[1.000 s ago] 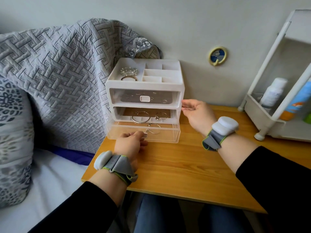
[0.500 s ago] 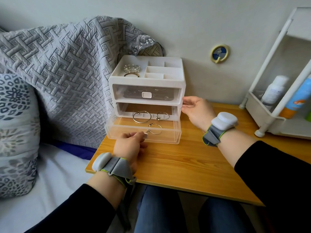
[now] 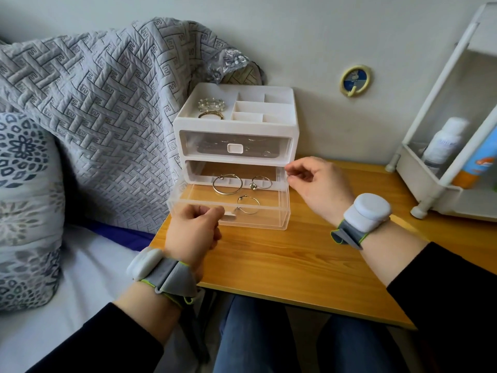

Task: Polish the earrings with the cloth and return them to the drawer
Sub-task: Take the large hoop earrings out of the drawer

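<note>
No text could be read. Faint print on the white bottle (image 3: 445, 141) at the right edge was too blurred, as was the mark on the blue-orange bottle (image 3: 481, 162) beside it.

- A white organizer (image 3: 236, 127) stands at the counter's (image 3: 282, 259) far left corner, with its clear lower drawer (image 3: 279, 214) pulled out toward the near edge.
- Three hoop earrings (image 3: 227, 184) lie in the drawer (one large, two smaller).
- The left hand (image 3: 192, 230) has curled fingers at the drawer's front wall, just beside its small handle; whether it grips is unclear.
- The right hand (image 3: 322, 187), loosely curled, hovers at the organizer's right side.
- A white rack (image 3: 422, 181) with bottles sits at the far right corner.
</note>
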A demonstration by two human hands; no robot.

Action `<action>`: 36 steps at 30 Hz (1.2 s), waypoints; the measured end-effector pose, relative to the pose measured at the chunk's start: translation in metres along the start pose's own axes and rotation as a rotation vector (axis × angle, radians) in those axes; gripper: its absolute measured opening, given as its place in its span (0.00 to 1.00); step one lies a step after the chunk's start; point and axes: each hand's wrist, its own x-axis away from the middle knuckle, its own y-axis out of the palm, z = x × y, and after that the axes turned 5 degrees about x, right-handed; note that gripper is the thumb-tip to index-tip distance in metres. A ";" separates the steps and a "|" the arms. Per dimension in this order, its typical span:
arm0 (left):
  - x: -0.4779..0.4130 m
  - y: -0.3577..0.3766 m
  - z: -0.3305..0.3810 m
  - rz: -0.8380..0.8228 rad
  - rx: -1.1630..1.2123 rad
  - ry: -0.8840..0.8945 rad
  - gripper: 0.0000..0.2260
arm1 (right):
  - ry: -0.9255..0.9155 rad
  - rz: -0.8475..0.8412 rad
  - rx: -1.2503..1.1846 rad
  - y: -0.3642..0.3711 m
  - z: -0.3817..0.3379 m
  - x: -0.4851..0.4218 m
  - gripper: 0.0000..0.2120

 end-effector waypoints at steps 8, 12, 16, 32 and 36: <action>-0.007 0.000 0.046 -0.021 -0.236 0.347 0.05 | -0.295 -0.256 0.128 -0.006 -0.031 -0.011 0.03; -0.025 0.002 0.059 -0.074 -0.583 0.483 0.03 | -0.359 -0.432 0.266 -0.001 -0.042 -0.019 0.05; -0.046 0.008 0.064 -0.147 -0.831 0.522 0.03 | -0.352 -0.590 0.404 0.008 -0.049 -0.027 0.06; -0.098 0.028 0.057 -0.388 -1.393 0.460 0.08 | -0.316 -0.762 0.585 0.042 -0.045 -0.046 0.06; -0.106 0.030 0.052 -0.416 -1.434 0.428 0.07 | -0.290 -0.802 0.602 0.050 -0.042 -0.049 0.07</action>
